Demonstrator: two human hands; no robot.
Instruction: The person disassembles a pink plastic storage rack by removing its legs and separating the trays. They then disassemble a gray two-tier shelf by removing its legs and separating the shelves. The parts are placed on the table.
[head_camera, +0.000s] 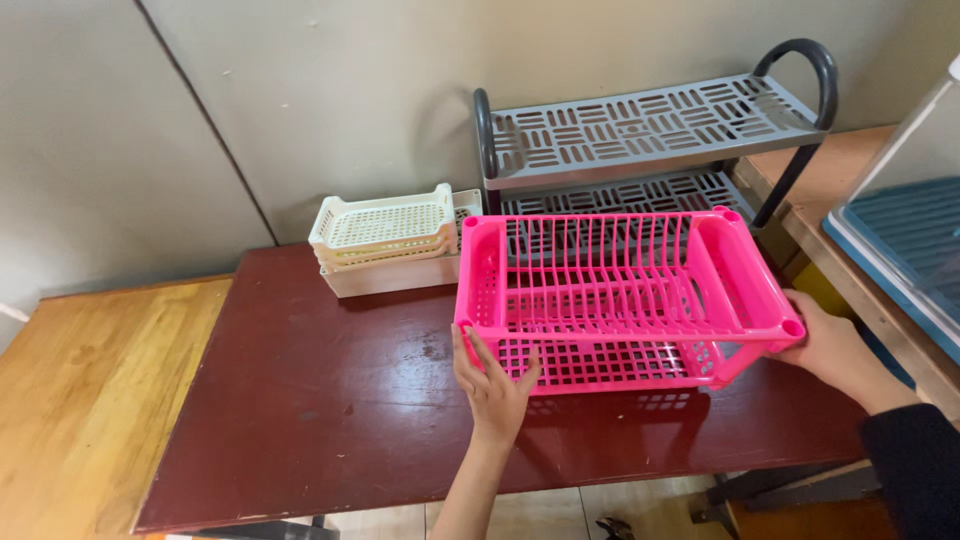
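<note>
Pink dish rack (620, 300) stands on the dark red table (300, 400), gripped at both ends: left hand (492, 385) clasps its front-left corner, right hand (835, 345) its right end, fingers partly hidden; cream trays (385, 235) stacked behind

Both hands, left (492, 385) and right (830, 345), on pink dish rack (620, 300).
</note>
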